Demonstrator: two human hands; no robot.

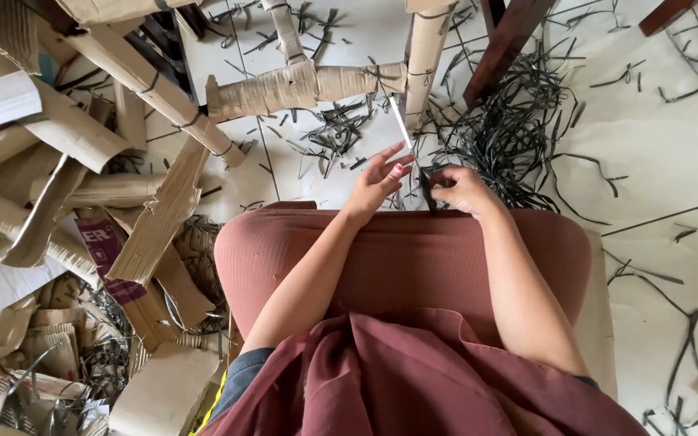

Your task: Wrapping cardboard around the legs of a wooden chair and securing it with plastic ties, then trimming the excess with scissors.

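- Left hand [379, 179] above the knee, fingers pinching a thin white strip [401, 123] that runs up toward the cardboard-wrapped leg [425, 56].
- Right hand [460, 189] clenched on a black strap [427, 190], just beside the left.
- Black strap offcuts [510, 137] litter the floor [672, 145]; cardboard pieces [82, 242] heaped left.

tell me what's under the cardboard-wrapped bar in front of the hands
Under the cardboard-wrapped bar lies pale floor strewn with black strap offcuts. Whatever the cardboard wraps is covered.
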